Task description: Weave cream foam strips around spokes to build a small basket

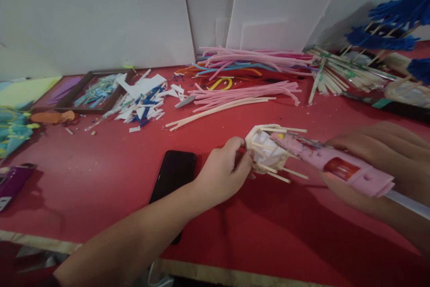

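My left hand [226,164] pinches the rim of a small white craft piece [268,150] edged with pale wooden sticks, several of which jut out to the right. In my right hand [379,157] is a pink hot glue gun [336,161], its body smeared with residue and a whitish glue stick [408,204] coming out of its rear end. The gun's nozzle points left, at or just over the inside of the piece; whether it touches cannot be made out. The right fingers are partly hidden behind the gun.
A black phone [174,173] lies beside my left forearm. Pink pipe cleaners [248,94], wooden sticks [331,74] and white and blue scraps [144,99] line the back of the red table [110,170]. Blue fringed pieces on sticks [383,38] stand at right; a purple phone-like object [15,184] lies left.
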A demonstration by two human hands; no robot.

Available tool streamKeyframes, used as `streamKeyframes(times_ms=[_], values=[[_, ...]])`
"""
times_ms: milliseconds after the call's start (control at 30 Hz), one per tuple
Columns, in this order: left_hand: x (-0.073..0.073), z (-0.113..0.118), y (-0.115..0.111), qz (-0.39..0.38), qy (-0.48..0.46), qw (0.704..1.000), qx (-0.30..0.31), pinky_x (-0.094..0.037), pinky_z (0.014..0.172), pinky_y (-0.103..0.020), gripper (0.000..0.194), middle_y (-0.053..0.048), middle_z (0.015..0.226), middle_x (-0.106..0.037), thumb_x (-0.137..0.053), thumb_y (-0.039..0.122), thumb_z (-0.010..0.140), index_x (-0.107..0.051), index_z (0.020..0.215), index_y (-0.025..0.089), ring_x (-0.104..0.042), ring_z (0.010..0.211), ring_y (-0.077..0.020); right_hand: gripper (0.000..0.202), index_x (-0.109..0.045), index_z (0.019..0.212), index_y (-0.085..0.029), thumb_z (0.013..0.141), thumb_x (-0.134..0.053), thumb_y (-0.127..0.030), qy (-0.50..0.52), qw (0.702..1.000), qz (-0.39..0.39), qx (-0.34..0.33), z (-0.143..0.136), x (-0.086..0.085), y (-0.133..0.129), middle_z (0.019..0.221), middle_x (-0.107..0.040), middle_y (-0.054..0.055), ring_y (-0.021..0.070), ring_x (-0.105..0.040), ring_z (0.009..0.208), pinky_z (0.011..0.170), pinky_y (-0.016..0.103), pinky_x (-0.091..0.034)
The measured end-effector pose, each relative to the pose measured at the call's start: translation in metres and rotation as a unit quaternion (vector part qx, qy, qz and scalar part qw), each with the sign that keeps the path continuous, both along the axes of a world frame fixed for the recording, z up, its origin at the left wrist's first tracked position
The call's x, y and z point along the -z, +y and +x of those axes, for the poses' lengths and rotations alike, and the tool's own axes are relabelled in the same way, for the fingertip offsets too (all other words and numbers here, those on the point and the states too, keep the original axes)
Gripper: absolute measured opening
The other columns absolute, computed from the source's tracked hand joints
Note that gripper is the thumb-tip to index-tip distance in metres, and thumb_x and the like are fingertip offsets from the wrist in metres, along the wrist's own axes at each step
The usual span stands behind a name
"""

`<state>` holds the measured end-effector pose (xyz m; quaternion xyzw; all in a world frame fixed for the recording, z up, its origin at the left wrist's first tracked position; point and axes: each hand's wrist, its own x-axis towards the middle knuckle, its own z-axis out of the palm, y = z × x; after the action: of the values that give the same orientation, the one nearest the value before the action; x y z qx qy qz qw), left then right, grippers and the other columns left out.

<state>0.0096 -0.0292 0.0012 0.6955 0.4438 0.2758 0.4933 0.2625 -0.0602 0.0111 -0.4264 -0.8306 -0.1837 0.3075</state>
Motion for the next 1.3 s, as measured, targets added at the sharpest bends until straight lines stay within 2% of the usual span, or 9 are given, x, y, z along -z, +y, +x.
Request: streamKeyframes(times_ms=[200, 433, 600, 833, 1033, 1167, 1233, 1300], values=[[0.0009, -0.0008, 0.001, 0.022, 0.029, 0.999, -0.008, -0.057, 0.065, -0.029, 0.013, -0.009, 0.083, -0.079, -0.047, 0.033, 0.097, -0.049, 0.09, 0.022, -0.076, 0.072, -0.0189, 0.006, -0.051, 0.089, -0.027, 0.091, -0.057, -0.028, 0.015, 1.0, 0.004, 0.026, -0.0016, -0.0001, -0.001, 0.074, -0.062, 0.002, 0.0206, -0.056, 0.066, 0.062, 0.035, -0.045], [-0.0004, -0.0022, 0.0019, 0.037, 0.012, 0.999, 0.008, -0.056, 0.07, -0.028, 0.016, -0.008, 0.085, -0.079, -0.047, 0.034, 0.098, -0.044, 0.086, 0.024, -0.076, 0.077, -0.0178, 0.012, -0.052, 0.093, -0.027, 0.097, -0.05, -0.038, 0.007, 1.0, -0.004, 0.012, 0.0052, 0.0008, 0.0003, 0.077, -0.062, 0.003, 0.0202, -0.055, 0.067, 0.061, 0.036, -0.044], [-0.0004, -0.0024, 0.0012, 0.035, 0.008, 0.999, 0.007, -0.056, 0.071, -0.029, 0.016, -0.007, 0.084, -0.079, -0.046, 0.034, 0.098, -0.043, 0.085, 0.025, -0.076, 0.078, -0.0177, 0.01, -0.051, 0.093, -0.027, 0.096, -0.05, -0.037, -0.005, 1.0, -0.002, 0.019, 0.0068, 0.0011, -0.0002, 0.078, -0.063, 0.004, 0.0211, -0.056, 0.068, 0.06, 0.036, -0.044], [-0.0031, -0.0032, 0.0004, 0.047, 0.006, 0.999, 0.0, -0.055, 0.07, -0.027, 0.017, -0.004, 0.083, -0.078, -0.047, 0.035, 0.098, -0.042, 0.085, 0.025, -0.075, 0.077, -0.0168, 0.008, -0.052, 0.092, -0.029, 0.089, -0.057, -0.034, 0.001, 0.999, -0.021, 0.026, 0.0059, -0.0028, -0.0001, 0.077, -0.065, 0.003, 0.022, -0.056, 0.067, 0.062, 0.037, -0.045], [-0.0022, -0.0031, 0.0012, 0.049, -0.005, 0.999, -0.008, -0.055, 0.069, -0.026, 0.016, -0.005, 0.082, -0.077, -0.049, 0.032, 0.097, -0.043, 0.084, 0.025, -0.075, 0.076, -0.0162, 0.002, -0.053, 0.094, -0.027, 0.094, -0.053, -0.029, -0.009, 1.0, 0.01, 0.013, 0.0039, -0.0036, 0.0016, 0.079, -0.065, 0.004, 0.021, -0.055, 0.068, 0.064, 0.035, -0.047], [-0.0021, -0.0014, 0.0012, 0.018, -0.011, 0.999, -0.039, -0.057, 0.069, -0.027, 0.012, -0.004, 0.081, -0.077, -0.051, 0.03, 0.096, -0.048, 0.087, 0.023, -0.076, 0.077, -0.0167, 0.005, -0.054, 0.1, -0.026, 0.095, -0.053, -0.028, -0.011, 1.0, -0.021, 0.016, 0.0023, -0.0049, 0.0012, 0.084, -0.067, 0.006, 0.0213, -0.061, 0.072, 0.065, 0.035, -0.05], [-0.0023, -0.0006, 0.0019, -0.019, -0.016, 0.998, -0.06, -0.058, 0.069, -0.027, 0.012, -0.003, 0.08, -0.076, -0.051, 0.031, 0.095, -0.05, 0.087, 0.023, -0.076, 0.076, -0.0171, 0.008, -0.056, 0.1, -0.027, 0.094, -0.054, -0.032, 0.024, 1.0, -0.019, 0.005, 0.0039, -0.0022, 0.0009, 0.083, -0.066, 0.005, 0.0205, -0.062, 0.07, 0.061, 0.034, -0.049], [-0.0018, -0.0002, 0.003, -0.054, -0.032, 0.995, -0.078, -0.06, 0.069, -0.028, 0.013, -0.003, 0.079, -0.076, -0.051, 0.033, 0.096, -0.051, 0.087, 0.022, -0.076, 0.075, -0.0175, 0.01, -0.058, 0.099, -0.028, 0.093, -0.056, -0.035, 0.087, 0.995, -0.049, -0.003, 0.0053, 0.0002, -0.0006, 0.084, -0.066, 0.004, 0.0192, -0.063, 0.066, 0.055, 0.033, -0.048]])
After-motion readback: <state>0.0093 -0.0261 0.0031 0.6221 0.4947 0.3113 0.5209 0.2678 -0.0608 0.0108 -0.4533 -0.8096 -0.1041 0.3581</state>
